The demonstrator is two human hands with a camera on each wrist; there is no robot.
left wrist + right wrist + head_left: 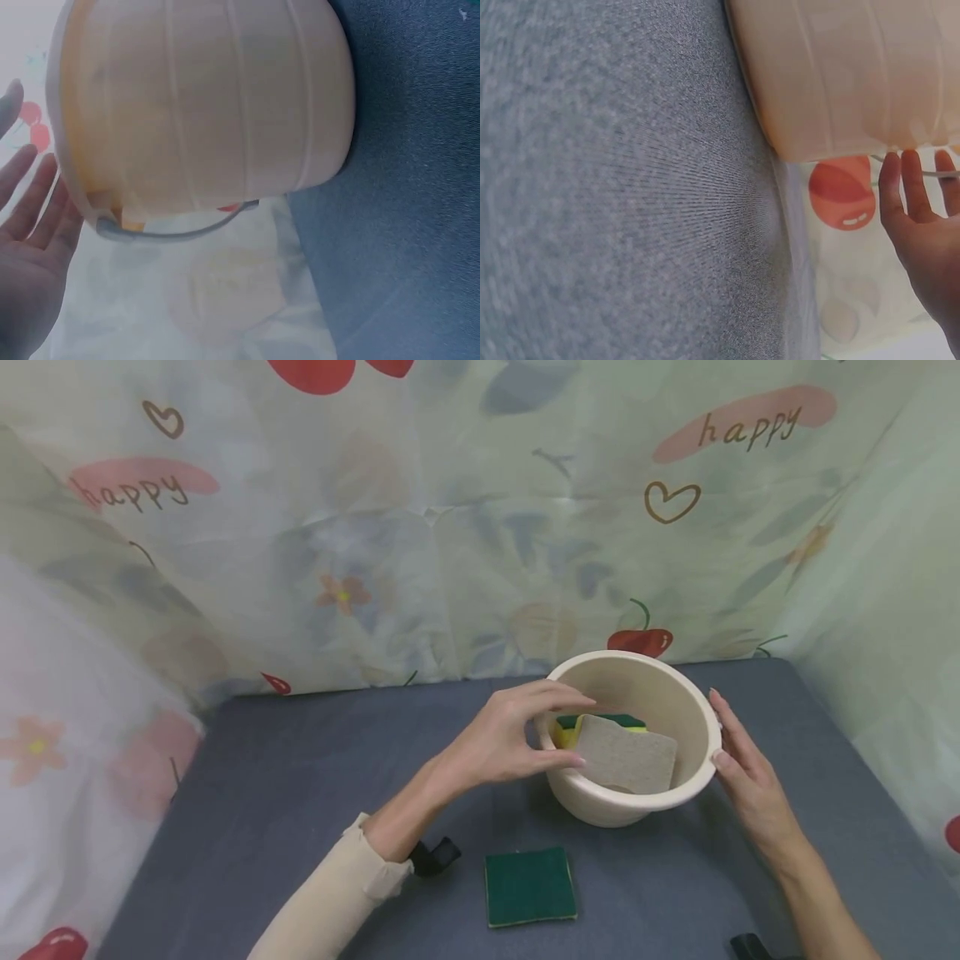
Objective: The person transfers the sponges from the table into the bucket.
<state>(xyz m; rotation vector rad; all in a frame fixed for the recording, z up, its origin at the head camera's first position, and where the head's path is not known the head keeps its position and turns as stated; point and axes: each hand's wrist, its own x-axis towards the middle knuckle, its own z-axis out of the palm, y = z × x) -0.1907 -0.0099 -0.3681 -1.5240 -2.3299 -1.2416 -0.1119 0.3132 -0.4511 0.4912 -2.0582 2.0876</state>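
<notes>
A cream bucket (592,797) stands on the dark table cover, its mouth facing the head camera. Inside it, a grey sponge (628,755) leans in front of a yellow sponge with a green top (611,721). My left hand (517,731) reaches over the bucket's left rim, thumb and fingers spread apart, holding nothing. At the right side, my right hand (753,777) holds the bucket, its thumb at the rim and its fingers along the outside. In the right wrist view, fingertips (910,161) touch the bucket's wall. A green scouring pad (530,887) lies flat in front of the bucket.
A grey handle (180,235) hangs on the bucket's outside. Patterned curtains (450,552) enclose the table's back and sides. A black strap piece (435,857) is at the left wrist, another (750,947) near the right forearm. Dark cloth (300,777) covers the table.
</notes>
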